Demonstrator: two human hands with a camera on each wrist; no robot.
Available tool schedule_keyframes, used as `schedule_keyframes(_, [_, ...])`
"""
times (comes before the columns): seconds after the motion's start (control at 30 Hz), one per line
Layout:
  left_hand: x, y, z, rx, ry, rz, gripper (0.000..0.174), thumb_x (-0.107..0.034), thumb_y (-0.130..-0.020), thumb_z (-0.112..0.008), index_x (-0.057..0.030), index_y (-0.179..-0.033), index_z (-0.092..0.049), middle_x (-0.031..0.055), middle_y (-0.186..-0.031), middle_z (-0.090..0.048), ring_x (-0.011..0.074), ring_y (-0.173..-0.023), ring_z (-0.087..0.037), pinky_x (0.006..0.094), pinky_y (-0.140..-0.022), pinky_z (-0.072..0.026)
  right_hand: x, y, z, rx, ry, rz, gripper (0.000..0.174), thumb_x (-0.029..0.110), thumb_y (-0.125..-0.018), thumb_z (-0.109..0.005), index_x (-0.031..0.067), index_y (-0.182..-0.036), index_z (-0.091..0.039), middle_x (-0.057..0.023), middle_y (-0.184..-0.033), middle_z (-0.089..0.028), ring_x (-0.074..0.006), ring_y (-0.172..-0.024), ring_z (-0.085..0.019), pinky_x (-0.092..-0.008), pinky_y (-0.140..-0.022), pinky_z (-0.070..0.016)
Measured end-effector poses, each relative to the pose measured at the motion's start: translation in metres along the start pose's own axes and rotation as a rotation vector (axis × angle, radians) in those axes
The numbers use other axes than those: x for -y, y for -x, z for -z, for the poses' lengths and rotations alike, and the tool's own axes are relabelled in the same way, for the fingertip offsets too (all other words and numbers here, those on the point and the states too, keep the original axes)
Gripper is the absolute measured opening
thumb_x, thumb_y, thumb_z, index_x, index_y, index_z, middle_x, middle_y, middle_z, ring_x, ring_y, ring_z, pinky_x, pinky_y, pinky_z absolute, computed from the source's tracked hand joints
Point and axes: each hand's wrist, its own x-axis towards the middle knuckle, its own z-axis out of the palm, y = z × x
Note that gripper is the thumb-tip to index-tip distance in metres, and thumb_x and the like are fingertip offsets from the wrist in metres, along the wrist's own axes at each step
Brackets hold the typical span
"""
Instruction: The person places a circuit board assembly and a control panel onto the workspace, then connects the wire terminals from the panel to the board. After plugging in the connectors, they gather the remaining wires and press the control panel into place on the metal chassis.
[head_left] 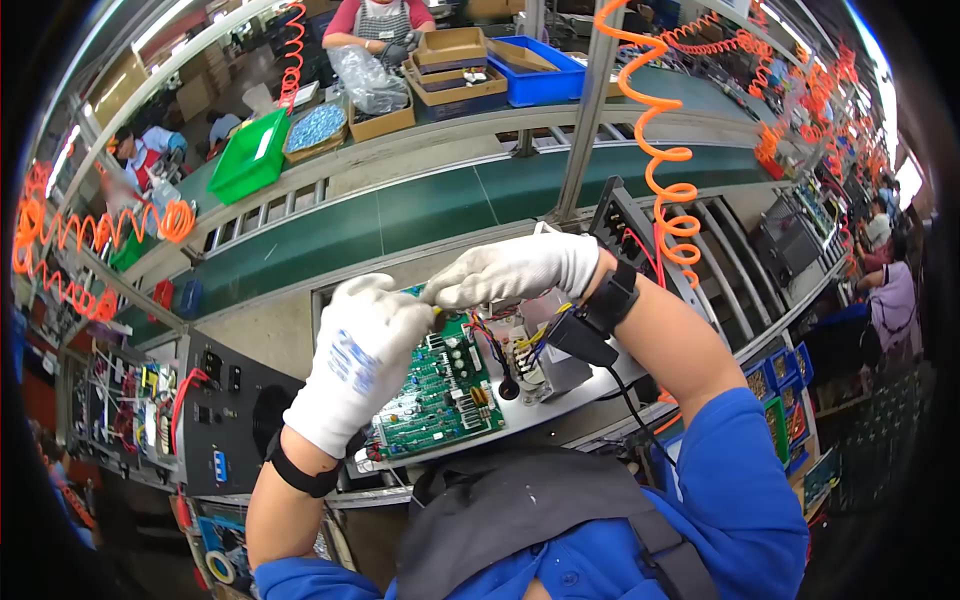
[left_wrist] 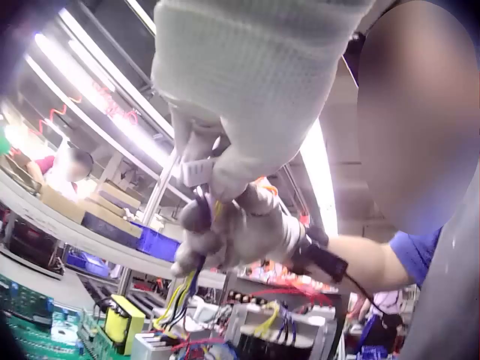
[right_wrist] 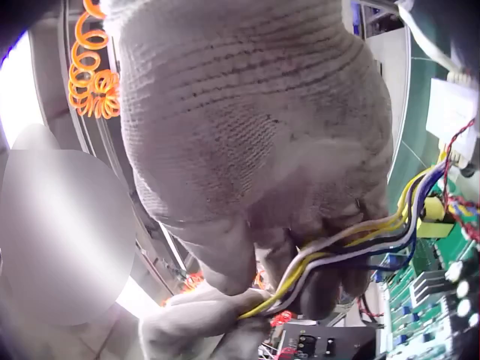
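Gripping slender wires (right_wrist: 414, 214), the knit-gloved right hand (head_left: 515, 270) curls.

This is an electronics assembly workshop: a long green conveyor belt (head_left: 430, 215), coiled orange hoses (head_left: 178, 222), a green rectangular circuit board (head_left: 430, 405) and a person in a patterned apron (head_left: 380, 22) show it.

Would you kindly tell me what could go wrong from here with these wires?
The white-gloved left grip pinches a small white plastic connector; if that slips, the connector might drop towards the green circuit board below and damage something there.

The slim yellow, white and dark wires pass through the white-gloved right grip; a hard tug could strain them or loosen an end.
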Motion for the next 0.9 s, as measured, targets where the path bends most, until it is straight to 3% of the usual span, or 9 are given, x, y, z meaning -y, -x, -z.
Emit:
schedule_keyframes(0.1, [-0.006,0.01,-0.002,-0.02,-0.032,-0.141,0.032,0.003,-0.067,-0.066,-0.0059,-0.097,-0.06,0.0064,-0.095,-0.065,0.0286,-0.088,-0.063,0.0426,-0.089,-0.0492,0.004,-0.004,-0.011,-0.031,0.106,-0.128,0.033,0.027,-0.093,-0.063,0.0,-0.113,-0.064,-0.007,-0.099,-0.068,-0.0139,-0.092,-0.059,-0.0298,-0.086,-0.0468])
schedule_keyframes(0.2, [0.0,0.033,-0.008,-0.206,0.141,0.334,0.046,0.005,-0.077,-0.062,-0.0032,-0.122,-0.057,0.0111,-0.103,-0.065,0.0283,-0.094,-0.065,0.0372,-0.086,-0.0511,0.016,-0.007,-0.024,-0.346,0.133,-0.188,0.026,0.016,-0.087,-0.066,-0.0006,-0.107,-0.064,-0.0063,-0.089,-0.068,-0.0144,-0.082,-0.061,-0.0305,-0.076,-0.0494])
schedule_keyframes(0.23, [0.006,0.042,-0.016,-0.251,0.446,0.636,0.044,-0.014,-0.091,-0.061,-0.0022,-0.132,-0.05,0.0144,-0.105,-0.066,0.0237,-0.091,-0.066,0.0324,-0.08,-0.0534,0.014,-0.01,-0.027,-0.419,0.112,-0.242,0.025,0.014,-0.086,-0.066,0.0,-0.106,-0.065,-0.0071,-0.087,-0.068,-0.0156,-0.081,-0.062,-0.031,-0.075,-0.0499])
schedule_keyframes(0.37, [0.018,0.057,-0.005,0.19,1.462,1.178,0.065,-0.057,-0.099,-0.043,0.0003,-0.129,-0.048,0.0205,-0.097,-0.066,0.019,-0.07,-0.067,0.0297,-0.065,-0.0556,0.011,-0.031,-0.056,-0.512,0.866,0.057,0.015,0.016,-0.077,-0.071,0.0057,-0.087,-0.066,-0.0134,-0.081,-0.066,-0.0313,-0.078,-0.065,-0.0402,-0.069,-0.0508])
schedule_keyframes(0.5, [0.01,0.066,-0.014,-0.023,1.619,1.096,0.042,-0.027,-0.096,-0.062,0.0004,-0.125,-0.05,0.0069,-0.094,-0.061,0.0135,-0.07,-0.063,0.0262,-0.064,-0.0544,0.0,-0.035,-0.068,-0.553,1.224,0.331,0.022,0.021,-0.075,-0.068,0.0098,-0.092,-0.061,-0.0119,-0.079,-0.064,-0.0332,-0.08,-0.064,-0.0441,-0.081,-0.0499])
schedule_keyframes(0.57, [0.002,0.066,-0.005,-0.119,1.285,1.018,0.033,-0.012,-0.093,-0.064,-0.0004,-0.122,-0.052,0.0048,-0.093,-0.06,0.0115,-0.074,-0.062,0.0249,-0.067,-0.0513,0.012,-0.038,-0.067,-0.419,0.835,0.201,0.023,0.018,-0.079,-0.066,0.0069,-0.098,-0.059,-0.0135,-0.085,-0.064,-0.0352,-0.089,-0.063,-0.0429,-0.091,-0.047])
schedule_keyframes(0.63, [0.006,0.07,0.013,-0.025,0.355,0.581,0.032,0.001,-0.082,-0.063,-0.0023,-0.113,-0.059,0.0061,-0.083,-0.062,0.0176,-0.075,-0.061,0.0296,-0.07,-0.0491,0.027,-0.042,-0.061,-0.353,0.516,0.026,0.041,0.024,-0.089,-0.061,0.0023,-0.122,-0.054,-0.0204,-0.113,-0.061,-0.0353,-0.113,-0.056,-0.0429,-0.105,-0.0392])
schedule_keyframes(0.7, [0.012,0.071,0.028,0.168,-0.122,0.139,0.035,0.0,-0.075,-0.061,-0.0041,-0.109,-0.061,0.0074,-0.083,-0.063,0.0243,-0.075,-0.062,0.0363,-0.068,-0.0502,0.03,-0.054,-0.056,-0.218,0.535,-0.068,0.047,0.031,-0.097,-0.05,0.0042,-0.135,-0.048,-0.0228,-0.125,-0.058,-0.0346,-0.12,-0.053,-0.0423,-0.107,-0.0371])
schedule_keyframes(0.9, [0.031,0.09,0.035,-0.066,-0.265,-0.046,0.019,-0.01,-0.072,-0.068,-0.0091,-0.09,-0.063,0.005,-0.103,-0.065,0.0216,-0.092,-0.063,0.0382,-0.075,-0.0513,0.0,-0.088,-0.044,-0.026,0.663,0.258,0.045,0.036,-0.101,-0.043,0.0053,-0.132,-0.054,-0.0197,-0.131,-0.056,-0.0314,-0.125,-0.049,-0.0394,-0.108,-0.0369])
